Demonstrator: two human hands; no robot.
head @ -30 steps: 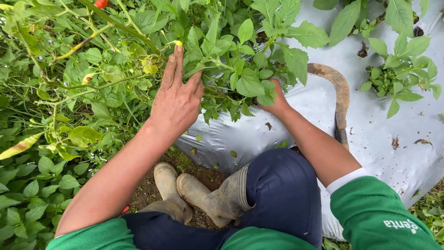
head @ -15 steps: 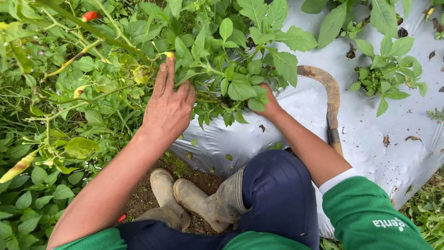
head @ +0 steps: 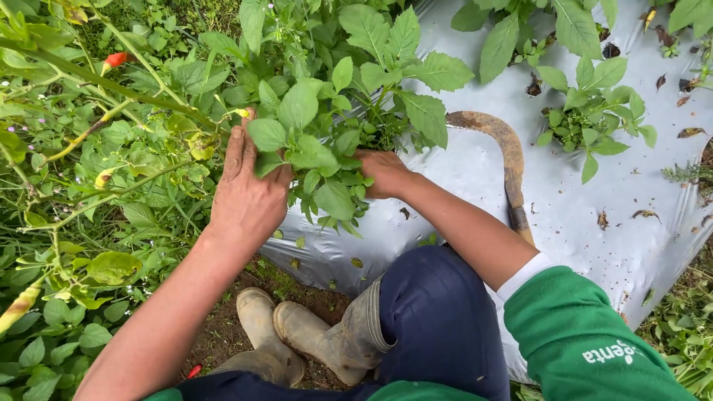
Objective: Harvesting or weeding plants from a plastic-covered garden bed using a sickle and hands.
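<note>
Green, broad-leaved weed clump sat at the edge of the silver plastic mulch, rooted where the sheet met the wild growth. Gripped low among the stems by the right hand, fingers closed around the base, partly hidden under leaves. Pressed from the other side by the left hand, fingers together and laid flat against the foliage, not clenched. Compared with a second ago, both hands drawn closer together and nearer the body, right hand now out from under the leaves and plainly seen; clump bunched tighter between them. Looked like a firmer hold on the stems than before.

Further out: curved, rusty sickle lay on the sheet just beyond the right forearm, untouched. Second leafy plant stood in its own hole in the mulch, well apart. Red chilli hung on a long slanting stalk at upper left, thick greenery crowding the left hand. Muddy rubber boots planted on bare soil below.
</note>
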